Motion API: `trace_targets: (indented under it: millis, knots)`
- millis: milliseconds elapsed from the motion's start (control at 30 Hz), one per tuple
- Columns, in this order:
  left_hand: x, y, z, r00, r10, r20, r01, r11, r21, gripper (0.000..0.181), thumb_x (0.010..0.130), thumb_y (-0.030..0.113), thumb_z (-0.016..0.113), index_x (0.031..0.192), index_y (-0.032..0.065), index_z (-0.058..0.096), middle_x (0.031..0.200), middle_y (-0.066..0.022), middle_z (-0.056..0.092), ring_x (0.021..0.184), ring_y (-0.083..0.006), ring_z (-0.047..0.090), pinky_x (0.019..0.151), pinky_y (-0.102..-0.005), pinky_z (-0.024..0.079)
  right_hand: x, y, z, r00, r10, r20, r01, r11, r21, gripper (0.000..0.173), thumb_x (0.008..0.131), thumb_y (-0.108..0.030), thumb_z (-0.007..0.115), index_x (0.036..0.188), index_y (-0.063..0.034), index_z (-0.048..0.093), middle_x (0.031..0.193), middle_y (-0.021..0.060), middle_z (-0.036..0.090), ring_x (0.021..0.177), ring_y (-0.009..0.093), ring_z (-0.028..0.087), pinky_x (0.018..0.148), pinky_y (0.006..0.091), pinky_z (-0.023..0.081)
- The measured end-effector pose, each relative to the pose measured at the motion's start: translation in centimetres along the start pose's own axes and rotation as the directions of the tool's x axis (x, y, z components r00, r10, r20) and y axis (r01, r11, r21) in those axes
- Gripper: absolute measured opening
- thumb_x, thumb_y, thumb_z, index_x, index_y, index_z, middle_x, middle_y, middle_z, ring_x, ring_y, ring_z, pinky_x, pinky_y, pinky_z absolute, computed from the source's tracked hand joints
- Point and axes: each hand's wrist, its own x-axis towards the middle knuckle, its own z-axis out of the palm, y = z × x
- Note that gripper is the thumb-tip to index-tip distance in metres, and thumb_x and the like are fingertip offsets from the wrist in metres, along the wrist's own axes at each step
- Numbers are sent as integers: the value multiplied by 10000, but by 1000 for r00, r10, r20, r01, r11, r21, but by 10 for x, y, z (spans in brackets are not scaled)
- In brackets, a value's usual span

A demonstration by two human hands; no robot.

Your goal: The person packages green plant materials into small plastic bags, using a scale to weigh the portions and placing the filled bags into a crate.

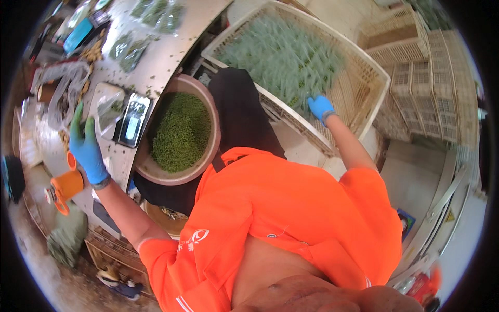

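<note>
My left hand (pixel 89 154), in a blue glove with green-stained fingertips, is raised over the table with fingers apart and nothing in it. Just beyond those fingers, a small clear plastic bag (pixel 110 110) with some green bits rests on the white plate of a digital scale (pixel 132 121). My right hand (pixel 321 107), also blue-gloved, reaches into a white plastic crate (pixel 360 70) at the edge of many clear bags (pixel 278 58) of green contents. Whether it grips a bag cannot be made out. Between table and crate, a round tub (pixel 215 117) holds small green berries or peppercorns (pixel 181 134).
Filled bags (pixel 160 15) lie at the table's (pixel 156 74) far end. An orange bottle (pixel 68 185) and a crumpled plastic bag (pixel 64 91) are on the left. More crates (pixel 425 85) are stacked at right. A basin (pixel 165 218) is under the table edge.
</note>
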Motion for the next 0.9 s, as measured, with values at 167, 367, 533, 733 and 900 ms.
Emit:
trace_targets:
  millis: [167,367,533,733,900]
  knots:
    - [-7,108,-12,956,226,-186,-282,883,-375,344,897,-44,584,1240,-56,582,1184,-127,647,1041,-167,628,914,-269,495,-30,-99,-84,963,-263,64,268,896,-355,465,913,-406,520,1118,-11,653,1018,244,660,908,398,645,804,460,514]
    - [-11,76,-42,958,182,-221,-252,904,-346,292,903,22,610,1190,-28,631,1123,-104,673,992,-145,632,903,-269,494,-95,-243,-56,361,-838,-409,911,410,-36,323,888,-257,603,1187,-137,632,961,145,670,826,329,649,706,423,527]
    - [-35,15,-49,984,79,-157,-103,983,-153,333,904,87,639,1231,28,624,1142,-64,674,983,-108,617,872,-249,486,-110,-325,59,326,-898,295,931,251,-264,313,882,-286,583,1083,-55,649,940,142,678,852,329,672,726,455,536]
    - [-59,-33,-41,999,-25,-35,35,936,350,546,800,250,701,1323,210,548,1240,-159,599,1120,-350,583,939,-411,484,-99,-363,129,391,-630,671,908,145,-393,307,840,-309,613,1022,-92,733,1054,121,705,970,310,672,798,415,539]
    - [-41,-50,3,998,65,-6,-56,892,449,648,740,249,722,1346,203,496,1365,-156,507,1182,-355,536,978,-417,456,-74,-360,158,350,-621,701,916,71,-394,331,833,-321,620,1003,-58,728,1039,133,703,961,318,671,798,426,536]
